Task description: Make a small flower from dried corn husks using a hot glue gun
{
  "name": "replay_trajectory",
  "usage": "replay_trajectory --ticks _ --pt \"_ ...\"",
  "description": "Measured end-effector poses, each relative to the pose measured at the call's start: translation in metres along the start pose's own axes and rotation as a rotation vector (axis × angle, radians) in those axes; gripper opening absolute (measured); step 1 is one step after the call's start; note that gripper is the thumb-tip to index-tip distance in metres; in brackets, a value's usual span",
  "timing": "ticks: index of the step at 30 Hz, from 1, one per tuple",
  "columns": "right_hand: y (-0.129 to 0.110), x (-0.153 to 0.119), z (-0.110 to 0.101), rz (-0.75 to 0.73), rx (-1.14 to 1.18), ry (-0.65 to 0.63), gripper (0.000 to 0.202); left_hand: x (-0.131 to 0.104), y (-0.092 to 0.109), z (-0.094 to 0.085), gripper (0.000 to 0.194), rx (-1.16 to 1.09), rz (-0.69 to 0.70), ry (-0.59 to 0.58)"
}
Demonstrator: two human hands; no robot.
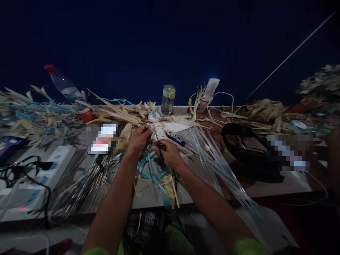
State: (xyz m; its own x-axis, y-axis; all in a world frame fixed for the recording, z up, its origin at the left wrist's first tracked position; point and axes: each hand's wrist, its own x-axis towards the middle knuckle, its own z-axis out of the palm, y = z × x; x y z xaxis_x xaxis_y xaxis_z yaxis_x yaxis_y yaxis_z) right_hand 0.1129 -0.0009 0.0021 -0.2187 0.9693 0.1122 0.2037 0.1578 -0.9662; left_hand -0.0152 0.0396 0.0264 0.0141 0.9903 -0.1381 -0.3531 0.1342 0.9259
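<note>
Because the dark slim piece [160, 149] sits btwn the two hands over the mid of the table [145, 200], it's easy to reach but hard to read: too small & dim to say if it's wire, stem or tool. R hand [170, 154] has its fingers closed on the lower, thicker part; L hand [140, 141] is pinched near the upper end, fingertips together, tho can't tell if they grip it or something finer. Prob. v. light, fairly stiff along its length bc it looks straight, & thin enough to roll or slip in a loose pinch. Best hold, I'd say: thumb + index on the thicker part, w/ a light 2nd pinch near the tip, no hard sideways bend. Blue ribbon [165, 198] lies looped just below the hands; looks soft, slick & apt to snag on fingers, so lift it by a loose end. Dried husks [124, 115] beyond the L hand look papery, prob. brittle: take by the broad part, no squeezing. Clear rods [230, 177] to the right look smooth, likely slippery as a bunch; grasp mid-length so ends don't fan out.
</note>
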Motion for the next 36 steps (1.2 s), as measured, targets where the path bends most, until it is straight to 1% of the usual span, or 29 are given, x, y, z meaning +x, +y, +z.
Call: replay_trajectory --ticks 4,7,10,12,15,18,24,27,31,36 --pt "0.000 0.000 -0.002 -0.014 -0.028 0.008 0.019 -0.001 0.001 0.001 0.025 0.000 -0.009 0.031" --pt "0.000 0.001 -0.002 0.002 -0.025 0.014 0.020 -0.002 0.001 0.000 0.023 -0.005 -0.014 0.009" --pt "-0.002 0.001 0.000 0.058 0.049 0.028 0.024 -0.001 0.001 -0.001 0.025 -0.056 -0.014 -0.024" --pt "-0.006 0.001 0.000 0.100 0.125 0.010 0.027 0.000 0.001 -0.001 0.028 -0.117 0.000 -0.038" --pt "-0.012 0.000 0.000 0.136 0.189 -0.024 0.031 0.000 0.002 -0.001 0.031 -0.187 -0.010 -0.025" --pt "-0.014 0.000 0.000 0.144 0.186 -0.035 0.030 0.000 0.003 -0.001 0.031 -0.219 -0.033 -0.014" --pt "-0.002 0.000 0.004 0.103 0.147 -0.069 0.027 -0.002 0.005 0.001 0.032 -0.208 -0.066 0.017" --pt "0.002 -0.001 0.005 0.092 0.100 -0.066 0.027 -0.002 0.005 0.002 0.033 -0.188 -0.073 0.019" --pt "0.002 -0.001 0.004 0.055 0.017 -0.052 0.025 0.000 0.001 0.002 0.033 -0.177 -0.045 -0.004" --pt "0.000 -0.002 0.005 0.033 0.011 -0.040 0.025 0.002 -0.002 0.001 0.033 -0.154 -0.027 -0.014"
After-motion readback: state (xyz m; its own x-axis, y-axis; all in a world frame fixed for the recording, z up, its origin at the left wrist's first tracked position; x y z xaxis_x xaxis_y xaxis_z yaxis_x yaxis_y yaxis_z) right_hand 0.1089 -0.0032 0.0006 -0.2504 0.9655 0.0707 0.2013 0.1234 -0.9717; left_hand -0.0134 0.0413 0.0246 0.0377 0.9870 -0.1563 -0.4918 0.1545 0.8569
